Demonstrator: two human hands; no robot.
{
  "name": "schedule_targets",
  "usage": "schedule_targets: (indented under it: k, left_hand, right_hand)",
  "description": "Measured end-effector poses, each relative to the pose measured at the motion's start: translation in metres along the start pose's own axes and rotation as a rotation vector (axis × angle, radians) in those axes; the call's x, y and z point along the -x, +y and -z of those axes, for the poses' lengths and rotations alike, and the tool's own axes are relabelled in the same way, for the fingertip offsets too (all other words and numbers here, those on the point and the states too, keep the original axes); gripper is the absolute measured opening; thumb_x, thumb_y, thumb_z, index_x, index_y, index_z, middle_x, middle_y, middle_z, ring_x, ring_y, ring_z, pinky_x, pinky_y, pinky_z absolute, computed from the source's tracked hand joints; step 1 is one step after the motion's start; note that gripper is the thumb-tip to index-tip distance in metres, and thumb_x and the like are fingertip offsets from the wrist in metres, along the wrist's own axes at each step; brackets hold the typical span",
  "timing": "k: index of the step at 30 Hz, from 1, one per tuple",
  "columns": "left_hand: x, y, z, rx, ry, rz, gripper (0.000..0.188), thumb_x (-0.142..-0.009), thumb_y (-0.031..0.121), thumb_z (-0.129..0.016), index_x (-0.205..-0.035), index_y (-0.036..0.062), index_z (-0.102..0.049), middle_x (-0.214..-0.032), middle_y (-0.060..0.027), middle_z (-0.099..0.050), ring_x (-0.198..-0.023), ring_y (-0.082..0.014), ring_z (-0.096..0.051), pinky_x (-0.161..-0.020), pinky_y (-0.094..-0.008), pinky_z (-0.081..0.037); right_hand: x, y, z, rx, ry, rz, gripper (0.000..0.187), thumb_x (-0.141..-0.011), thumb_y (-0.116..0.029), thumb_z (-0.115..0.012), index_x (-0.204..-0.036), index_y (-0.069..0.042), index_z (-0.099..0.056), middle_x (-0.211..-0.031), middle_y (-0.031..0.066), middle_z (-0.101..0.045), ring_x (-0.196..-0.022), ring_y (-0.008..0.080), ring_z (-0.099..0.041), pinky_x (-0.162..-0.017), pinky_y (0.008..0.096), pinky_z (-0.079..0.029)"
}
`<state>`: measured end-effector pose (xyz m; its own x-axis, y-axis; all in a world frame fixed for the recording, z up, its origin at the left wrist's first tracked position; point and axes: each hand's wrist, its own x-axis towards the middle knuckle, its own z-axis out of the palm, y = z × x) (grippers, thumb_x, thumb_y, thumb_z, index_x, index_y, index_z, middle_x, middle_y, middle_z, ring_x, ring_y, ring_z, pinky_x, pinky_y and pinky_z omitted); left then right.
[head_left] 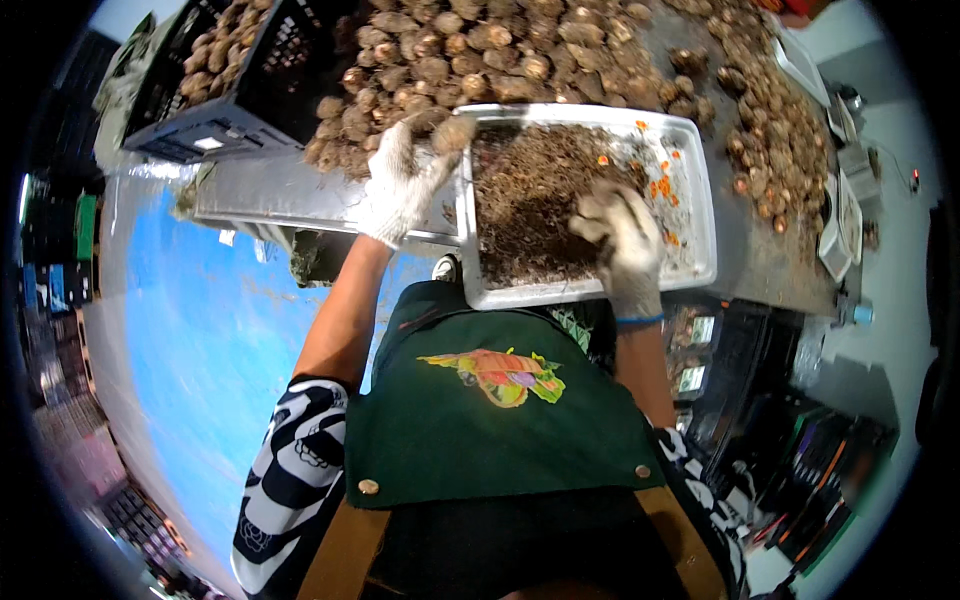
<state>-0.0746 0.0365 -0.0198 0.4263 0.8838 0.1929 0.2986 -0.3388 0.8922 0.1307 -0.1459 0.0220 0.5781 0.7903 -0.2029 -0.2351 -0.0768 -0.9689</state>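
My left hand (398, 185), in a white knit glove, is closed around a brown, hairy taro (455, 134) beside the left rim of a white plastic tray (545, 294). Brown fibrous scrapings (535, 195) cover much of the tray's inside, with small orange bits (660, 187) scattered toward its right. Over the scrapings hovers my right hand (630, 235), in a soiled white glove, its fingers curled and slightly blurred. Whatever those fingers hold, if anything, cannot be made out. Behind the tray a large heap of taros (480, 65) spreads over the table.
A black slatted crate (215, 125) of taros stands at the far left on the metal table (280, 195). More taros (775, 140) lie to the right, near white trays (842, 225). The tray's near edge sits against my green apron (490, 440).
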Motion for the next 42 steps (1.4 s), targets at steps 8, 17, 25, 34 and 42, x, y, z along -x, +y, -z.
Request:
schedule_targets:
  k: [8, 17, 25, 34, 42]
  left_hand:
    - [0.024, 0.08, -0.044, 0.262, -0.303, -0.136, 0.055, -0.082, 0.005, -0.071, -0.132, -0.0026, -0.048, -0.123, -0.0134, -0.059, -0.113, -0.0176, -0.056, -0.096, -0.0304, -0.046]
    - [0.027, 0.099, -0.076, 0.428, -0.443, -0.034, 0.05, -0.087, 0.011, -0.065, -0.132, -0.0015, -0.05, -0.129, -0.0132, -0.057, -0.118, -0.0199, -0.054, -0.1, -0.0327, -0.043]
    - [0.021, 0.115, -0.089, 0.535, -0.616, -0.042, 0.028, -0.094, 0.011, -0.056, -0.12, 0.0028, -0.059, -0.102, -0.0073, -0.064, -0.091, -0.0149, -0.061, -0.081, -0.027, -0.048]
    - [0.036, 0.098, -0.125, 0.938, -0.449, 0.444, 0.032, -0.102, 0.027, -0.043, -0.114, 0.0002, -0.056, -0.102, -0.0134, -0.067, -0.094, -0.0219, -0.064, -0.083, -0.035, -0.053]
    - [0.036, 0.095, -0.116, 0.992, -0.626, 0.362, 0.03, -0.1, 0.025, -0.047, -0.121, 0.0054, -0.056, -0.101, -0.0073, -0.065, -0.087, -0.016, -0.063, -0.072, -0.0291, -0.055]
  right_hand:
    - [-0.011, -0.009, -0.015, -0.027, -0.344, 0.214, 0.035, -0.093, -0.001, -0.054, -0.128, 0.0, -0.052, -0.116, 0.0138, -0.062, -0.103, 0.0217, -0.064, -0.087, 0.031, -0.054]
    - [0.006, 0.016, 0.011, -0.77, -0.438, -0.087, 0.044, -0.101, -0.025, -0.045, -0.135, 0.002, -0.043, -0.125, 0.0133, -0.056, -0.11, 0.0221, -0.059, -0.093, 0.0343, -0.051]
    - [0.013, 0.012, 0.025, -0.623, -0.381, -0.224, 0.04, -0.102, -0.036, -0.043, -0.121, -0.002, -0.054, -0.099, 0.0054, -0.062, -0.082, 0.0123, -0.059, -0.068, 0.0283, -0.05]
    - [0.022, 0.035, 0.005, -0.531, -0.073, -0.182, 0.034, -0.094, -0.027, -0.059, -0.117, -0.002, -0.059, -0.102, 0.0072, -0.063, -0.085, 0.0153, -0.063, -0.072, 0.0287, -0.054]
    - [0.01, 0.045, 0.023, -0.733, -0.183, -0.413, 0.047, -0.1, -0.047, -0.038, -0.113, -0.007, -0.058, -0.088, 0.0056, -0.06, -0.062, 0.0137, -0.061, -0.051, 0.0263, -0.051]
